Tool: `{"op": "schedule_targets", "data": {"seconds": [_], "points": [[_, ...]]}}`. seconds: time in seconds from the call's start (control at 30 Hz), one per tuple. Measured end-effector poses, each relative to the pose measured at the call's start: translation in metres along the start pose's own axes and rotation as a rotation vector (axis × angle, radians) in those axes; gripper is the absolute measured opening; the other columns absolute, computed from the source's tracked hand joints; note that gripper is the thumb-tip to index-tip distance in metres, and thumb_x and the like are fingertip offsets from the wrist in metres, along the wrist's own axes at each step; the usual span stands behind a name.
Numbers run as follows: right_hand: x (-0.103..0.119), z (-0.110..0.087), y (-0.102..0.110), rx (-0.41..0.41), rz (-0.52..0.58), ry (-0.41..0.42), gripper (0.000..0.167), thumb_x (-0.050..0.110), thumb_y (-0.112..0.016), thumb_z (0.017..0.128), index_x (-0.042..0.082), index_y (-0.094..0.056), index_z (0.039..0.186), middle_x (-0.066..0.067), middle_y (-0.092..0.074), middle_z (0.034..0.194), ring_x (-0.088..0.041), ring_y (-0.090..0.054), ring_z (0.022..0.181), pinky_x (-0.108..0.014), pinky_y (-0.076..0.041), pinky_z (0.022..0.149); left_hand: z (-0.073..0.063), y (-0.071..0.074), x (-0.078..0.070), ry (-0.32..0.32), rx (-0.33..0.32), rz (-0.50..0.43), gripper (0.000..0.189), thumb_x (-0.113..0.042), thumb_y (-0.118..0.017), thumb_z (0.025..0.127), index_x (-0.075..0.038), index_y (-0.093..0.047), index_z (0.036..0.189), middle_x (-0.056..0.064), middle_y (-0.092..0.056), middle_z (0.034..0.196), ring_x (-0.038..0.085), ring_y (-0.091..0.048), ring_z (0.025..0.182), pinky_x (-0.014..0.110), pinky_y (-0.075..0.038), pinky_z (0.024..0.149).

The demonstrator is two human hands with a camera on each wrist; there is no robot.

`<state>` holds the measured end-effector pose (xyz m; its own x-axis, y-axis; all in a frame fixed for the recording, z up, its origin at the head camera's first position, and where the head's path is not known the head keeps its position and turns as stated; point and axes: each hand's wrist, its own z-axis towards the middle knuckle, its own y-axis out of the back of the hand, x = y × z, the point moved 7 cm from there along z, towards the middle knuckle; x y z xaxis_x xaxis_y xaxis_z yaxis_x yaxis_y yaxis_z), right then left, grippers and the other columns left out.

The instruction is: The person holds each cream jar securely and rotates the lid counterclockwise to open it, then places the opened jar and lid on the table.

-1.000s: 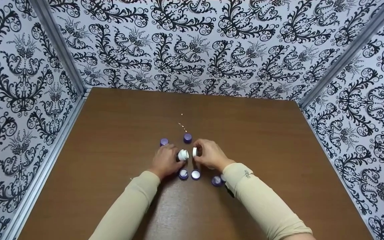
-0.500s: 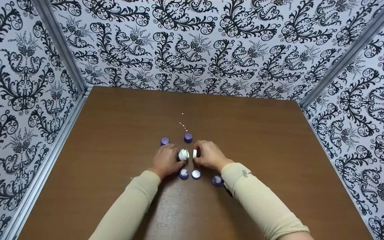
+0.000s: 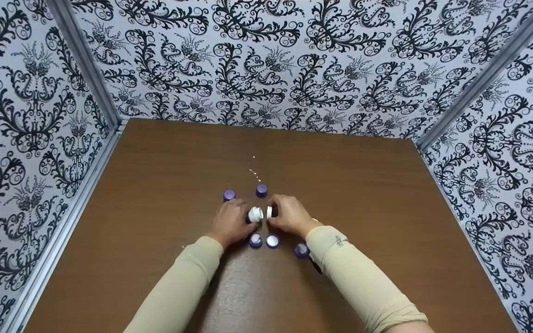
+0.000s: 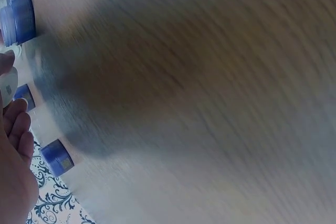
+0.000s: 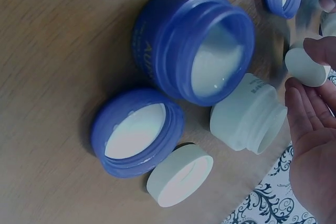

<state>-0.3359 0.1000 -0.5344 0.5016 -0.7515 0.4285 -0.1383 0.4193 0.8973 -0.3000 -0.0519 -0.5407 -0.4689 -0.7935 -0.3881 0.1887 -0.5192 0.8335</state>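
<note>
My left hand [image 3: 232, 219] grips a small white jar [image 3: 255, 214] lying tilted, its uncapped mouth facing right. Across a narrow gap, my right hand [image 3: 292, 215] pinches a white lid [image 3: 269, 212] upright on edge, its inside hidden in the head view. Jar and lid are apart. In the left wrist view, the round end of the held jar [image 4: 8, 85] shows between thumb and fingers. The right wrist view has the pinched lid [image 5: 305, 67] at the fingertips. Near my right forearm stand an uncapped blue jar [image 5: 163, 51] with white contents and an uncapped white jar [image 5: 244, 114].
A blue lid [image 5: 128, 161] and a white lid [image 5: 181, 174] lie beside those jars. Purple jars [image 3: 261, 190] [image 3: 229, 195] stand beyond my hands. An uncapped purple container [image 3: 256, 240] and an upturned lid [image 3: 272, 241] lie nearer. Small white specks [image 3: 255, 174] dot the wooden table [image 3: 340, 171].
The right hand and its white lid have shifted very slightly left, narrowing the gap to the jar. Otherwise the left hand keeps its hold, and the head view has moved a little.
</note>
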Motion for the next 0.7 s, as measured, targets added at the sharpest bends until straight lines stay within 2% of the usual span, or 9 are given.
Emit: {"op": "schedule_targets", "data": {"seconds": [0.27, 0.4, 0.7], "points": [[-0.0020, 0.0006, 0.0022, 0.023, -0.001, -0.045, 0.036, 0.019, -0.082, 0.074, 0.006, -0.068, 0.105, -0.006, -0.069, 0.097, -0.021, -0.061, 0.084, -0.039, -0.051, 0.076, -0.0003, 0.0005, 0.0026, 0.024, 0.022, 0.010, 0.030, -0.034, -0.082, 0.072, -0.009, -0.070, 0.085, 0.006, -0.065, 0.090, 0.031, -0.065, 0.088, 0.047, -0.051, 0.080], [-0.0018, 0.0010, 0.0026, 0.038, -0.005, -0.046, 0.039, 0.018, -0.081, 0.074, 0.005, -0.068, 0.109, -0.006, -0.069, 0.099, -0.021, -0.061, 0.086, -0.039, -0.051, 0.079, -0.0009, 0.0007, 0.0038, 0.034, 0.031, 0.007, 0.032, -0.035, -0.082, 0.072, -0.010, -0.070, 0.087, 0.006, -0.065, 0.092, 0.031, -0.065, 0.090, 0.047, -0.050, 0.081], [-0.0042, 0.0004, 0.0050, 0.066, -0.007, -0.020, 0.042, 0.014, -0.081, 0.075, 0.003, -0.071, 0.114, -0.010, -0.071, 0.107, -0.028, -0.065, 0.099, -0.043, -0.051, 0.086, -0.0004, -0.0004, 0.0041, -0.015, -0.001, 0.013, 0.032, -0.033, -0.083, 0.071, -0.008, -0.070, 0.086, 0.006, -0.065, 0.087, 0.031, -0.065, 0.087, 0.044, -0.051, 0.081]]}}
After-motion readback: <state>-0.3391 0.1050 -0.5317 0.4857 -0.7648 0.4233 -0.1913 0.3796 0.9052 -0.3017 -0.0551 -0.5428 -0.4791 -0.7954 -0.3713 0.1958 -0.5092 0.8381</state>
